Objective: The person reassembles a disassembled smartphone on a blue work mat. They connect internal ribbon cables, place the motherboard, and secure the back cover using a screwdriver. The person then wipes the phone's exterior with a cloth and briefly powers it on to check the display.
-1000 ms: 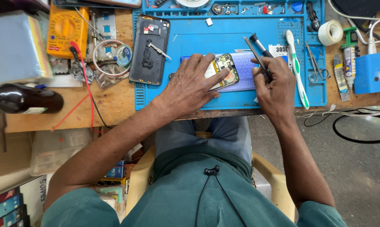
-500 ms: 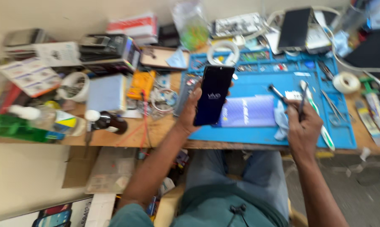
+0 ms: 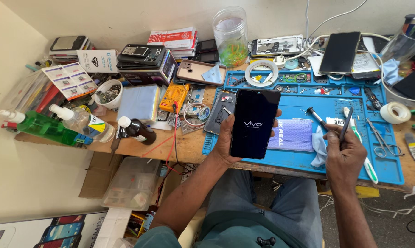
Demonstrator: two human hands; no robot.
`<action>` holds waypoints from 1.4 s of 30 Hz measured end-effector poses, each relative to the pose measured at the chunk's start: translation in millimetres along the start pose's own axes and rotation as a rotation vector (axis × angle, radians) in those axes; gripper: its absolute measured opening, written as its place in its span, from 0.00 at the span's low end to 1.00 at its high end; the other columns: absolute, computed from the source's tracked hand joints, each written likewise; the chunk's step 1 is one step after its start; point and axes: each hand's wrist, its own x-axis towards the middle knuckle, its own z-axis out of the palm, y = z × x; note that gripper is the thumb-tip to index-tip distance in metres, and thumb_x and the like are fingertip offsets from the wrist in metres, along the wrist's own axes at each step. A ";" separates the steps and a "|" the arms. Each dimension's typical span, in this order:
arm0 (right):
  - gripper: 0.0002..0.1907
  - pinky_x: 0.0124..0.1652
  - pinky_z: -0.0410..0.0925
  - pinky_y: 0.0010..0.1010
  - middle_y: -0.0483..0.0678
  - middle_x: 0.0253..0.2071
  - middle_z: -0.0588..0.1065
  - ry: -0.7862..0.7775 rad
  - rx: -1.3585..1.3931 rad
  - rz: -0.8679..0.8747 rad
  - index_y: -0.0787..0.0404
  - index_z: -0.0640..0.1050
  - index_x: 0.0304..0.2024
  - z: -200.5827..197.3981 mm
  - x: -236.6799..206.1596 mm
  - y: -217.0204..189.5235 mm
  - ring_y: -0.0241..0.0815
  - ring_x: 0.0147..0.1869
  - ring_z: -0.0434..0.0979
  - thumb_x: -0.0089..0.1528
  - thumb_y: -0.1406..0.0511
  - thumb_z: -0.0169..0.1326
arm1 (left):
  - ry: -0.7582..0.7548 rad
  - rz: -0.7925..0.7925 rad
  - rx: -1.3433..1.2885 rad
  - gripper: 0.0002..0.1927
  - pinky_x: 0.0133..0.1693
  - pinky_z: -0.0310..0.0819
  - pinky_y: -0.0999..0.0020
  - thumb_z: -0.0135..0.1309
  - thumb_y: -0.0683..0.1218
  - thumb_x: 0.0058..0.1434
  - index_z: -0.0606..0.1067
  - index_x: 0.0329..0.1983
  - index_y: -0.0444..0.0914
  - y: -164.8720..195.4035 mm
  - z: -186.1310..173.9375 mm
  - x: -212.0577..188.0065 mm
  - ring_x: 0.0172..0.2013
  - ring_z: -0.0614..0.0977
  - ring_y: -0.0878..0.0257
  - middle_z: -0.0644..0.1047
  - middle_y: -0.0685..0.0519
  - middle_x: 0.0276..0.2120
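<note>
Left hand [image 3: 227, 138]: grasping the black smartphone [image 3: 255, 122], held upright above the blue repair mat [image 3: 391, 170].
Right hand [image 3: 343, 154]: clenched on a dark screwdriver [image 3: 345, 125].
Risk: the phone may slip onto the mat, because only fingertips hold its edges.

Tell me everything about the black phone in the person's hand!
The black phone is a flat, glossy slab with rounded corners, held upright in the left hand, screen facing up. Its screen is dark with small white writing in the middle. Fingers wrap both long edges. It hovers above the blue mat at the table's front.
</note>
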 end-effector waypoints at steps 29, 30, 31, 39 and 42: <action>0.23 0.47 0.80 0.34 0.60 0.45 0.78 -0.070 0.260 -0.108 0.71 0.73 0.49 -73.1 -23.5 4.8 0.46 0.45 0.84 0.82 0.54 0.46 | -0.331 0.137 2.157 0.28 0.59 0.67 0.47 0.66 0.52 0.55 0.76 0.59 0.45 -10.2 -12.2 18.0 0.60 0.70 0.43 0.70 0.41 0.60; 0.23 0.46 0.80 0.35 0.61 0.45 0.78 -0.087 0.300 -0.103 0.71 0.73 0.49 -67.7 -24.9 5.3 0.47 0.45 0.84 0.82 0.55 0.46 | -0.312 0.175 2.078 0.25 0.61 0.68 0.50 0.66 0.50 0.60 0.75 0.60 0.44 -19.8 -9.1 20.6 0.61 0.72 0.46 0.72 0.44 0.60; 0.22 0.46 0.80 0.35 0.61 0.44 0.78 -0.104 0.339 -0.097 0.70 0.73 0.49 -62.0 -25.2 6.3 0.47 0.45 0.84 0.82 0.55 0.46 | -0.291 0.212 1.998 0.23 0.63 0.70 0.52 0.66 0.48 0.64 0.74 0.62 0.43 -29.5 -5.7 22.4 0.61 0.74 0.49 0.74 0.46 0.60; 0.18 0.46 0.81 0.37 0.62 0.45 0.79 -0.005 0.520 -0.153 0.69 0.74 0.50 -52.8 -25.6 4.7 0.50 0.45 0.85 0.80 0.58 0.48 | 0.095 0.004 1.397 0.06 0.29 0.77 0.71 0.60 0.41 0.65 0.83 0.44 0.37 -78.2 -5.5 59.2 0.27 0.84 0.66 0.85 0.52 0.28; 0.14 0.47 0.81 0.36 0.61 0.47 0.79 0.012 0.421 -0.203 0.68 0.74 0.52 -52.1 -27.3 -3.9 0.48 0.47 0.85 0.80 0.60 0.49 | 0.137 0.033 1.391 0.06 0.31 0.80 0.76 0.61 0.43 0.64 0.83 0.42 0.37 -66.4 -11.3 73.6 0.29 0.85 0.73 0.86 0.54 0.32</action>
